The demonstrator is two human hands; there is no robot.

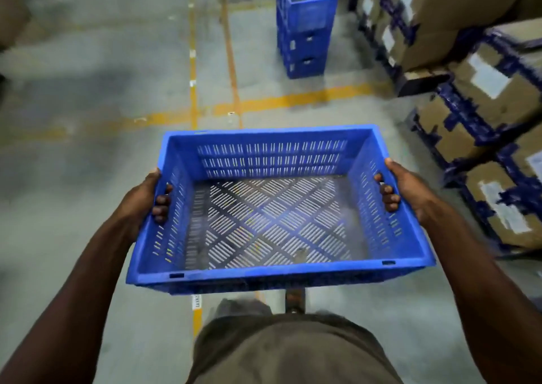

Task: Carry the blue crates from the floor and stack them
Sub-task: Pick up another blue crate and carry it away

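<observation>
Both hands held an empty blue crate (278, 207) off the floor (88, 119) at waist height, the left hand (143, 202) and right hand (407, 190) each with fingers (161, 204) clamped through a side handle slot. Ahead stood a stack of blue crates (305, 29), the yellow-lined floor between them bare. Taped cardboard boxes (484, 96) with white labels, too blurred to read, lined the right.

Both arms extended forward, left hand (143, 202), right hand (406, 190), fingers curled, gripping.
</observation>
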